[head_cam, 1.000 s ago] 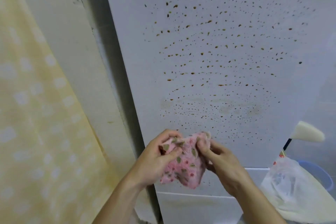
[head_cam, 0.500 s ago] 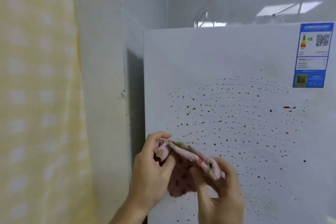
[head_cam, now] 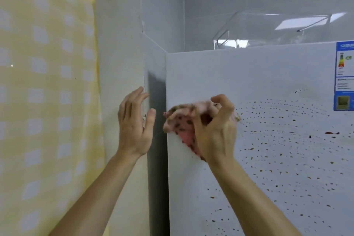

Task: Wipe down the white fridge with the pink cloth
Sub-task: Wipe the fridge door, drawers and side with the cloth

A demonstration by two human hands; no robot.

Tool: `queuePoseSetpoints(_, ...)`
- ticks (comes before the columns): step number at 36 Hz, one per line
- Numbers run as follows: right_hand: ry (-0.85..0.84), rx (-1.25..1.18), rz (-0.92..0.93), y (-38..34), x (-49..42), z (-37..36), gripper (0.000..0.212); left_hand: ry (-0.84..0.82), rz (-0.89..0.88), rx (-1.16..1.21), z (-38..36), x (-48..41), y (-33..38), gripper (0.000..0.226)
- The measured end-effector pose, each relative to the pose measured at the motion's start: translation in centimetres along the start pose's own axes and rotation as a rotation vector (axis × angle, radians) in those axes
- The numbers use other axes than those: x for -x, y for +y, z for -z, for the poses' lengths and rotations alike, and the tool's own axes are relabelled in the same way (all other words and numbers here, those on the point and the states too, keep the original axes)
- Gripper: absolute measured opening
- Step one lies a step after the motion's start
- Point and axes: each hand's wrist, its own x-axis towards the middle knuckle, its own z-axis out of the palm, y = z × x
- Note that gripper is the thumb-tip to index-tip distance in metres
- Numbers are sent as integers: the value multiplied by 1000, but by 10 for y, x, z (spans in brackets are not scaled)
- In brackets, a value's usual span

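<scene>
Head view: pink cloth (head_cam: 183,120) bunched in the right hand (head_cam: 216,134), fingers curled around it, thumb and forefinger pinching the upper fold, cloth pressed near the left front edge of the white fridge (head_cam: 268,74). Dotted with small dark flecks, somewhat blurred. Left hand (head_cam: 134,122) empty, just beside the cloth and apart from it, fingers spread and loosely extended, palm turned toward the fridge's shadowed side panel. Brown spots (head_cam: 287,149) scattered in arcs across the fridge front, right of and below the cloth; one larger reddish smear further right. Blue energy label (head_cam: 344,76) stuck at the upper right of the fridge front, partly cut by the frame edge. Yellow checked curtain (head_cam: 47,101) hanging at far left, beside a pale wall (head_cam: 118,44). Clear plastic box (head_cam: 268,28) on top of the fridge, contents impossible to make out.
</scene>
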Motion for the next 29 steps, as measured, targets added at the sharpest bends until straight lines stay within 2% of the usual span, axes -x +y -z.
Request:
queuePoseSetpoints(4, 83, 77, 13, -1, -23, -19, 55, 13, 19, -174, -9, -12, -30, 50)
queuePoseSetpoints(9, 151, 277, 287, 8, -20, -35, 26, 73, -16, -189, -22, -16, -40, 52)
queuePoseSetpoints(13, 114, 381, 273, 6, 0, -43, 5, 113, -55, -187, -23, -16, -44, 51)
queuePoseSetpoints(16, 46, 430, 263, 5, 9, -42, 27, 133, -74, -191, -24, -16, -46, 51)
queuePoseSetpoints(20, -105, 510, 346, 14, 22, -28, 47, 140, -75, -187, -24, -15, -48, 52)
queuePoseSetpoints(24, -232, 613, 359, 15, 12, -25, 54, 136, -74, -188, -23, -16, -47, 53)
queuePoseSetpoints(29, -283, 675, 387, 6, -19, -39, 59, 155, -77, -187, -23, -15, -44, 53)
